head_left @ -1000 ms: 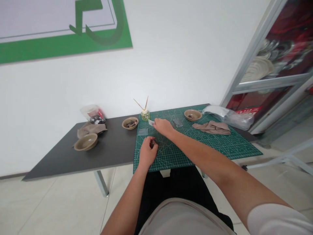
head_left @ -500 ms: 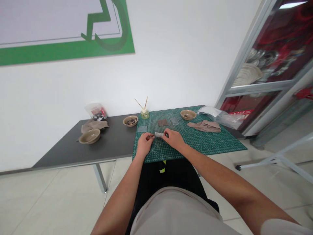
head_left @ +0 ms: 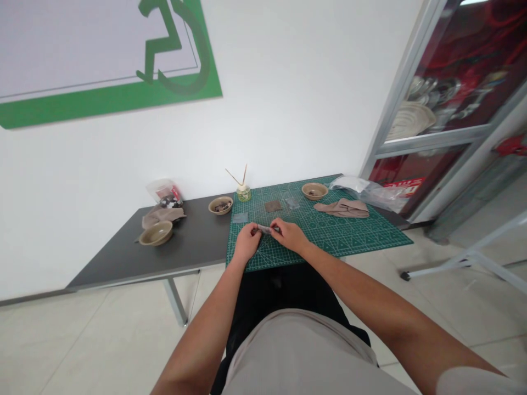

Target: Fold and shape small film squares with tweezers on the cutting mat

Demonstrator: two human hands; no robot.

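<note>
Over the green cutting mat (head_left: 346, 233), both hands meet at a small greyish clear-plastic piece (head_left: 264, 229), which looks like a little bag. My left hand (head_left: 247, 242) is closed with its fingertips pinching the left end. The right end is between the thumb and fingers of my right hand (head_left: 289, 235). Something small and dark is partly hidden by my fingers. Just beyond the hands lie a brown square (head_left: 272, 206), a clear plastic bag (head_left: 292, 202) and another flat clear bag (head_left: 240, 217).
A bowl of small dark pieces (head_left: 220, 205) stands left of a reed diffuser (head_left: 244, 192). Another bowl (head_left: 315, 191), a brown cloth (head_left: 343, 208) and plastic wrapping (head_left: 366, 190) are at right. Far left are a third bowl (head_left: 156, 234), a cloth (head_left: 177, 213) and a bag (head_left: 164, 192).
My left hand has come right to the left end of the plastic piece, which only my right hand held before. The camera view has shifted slightly.
</note>
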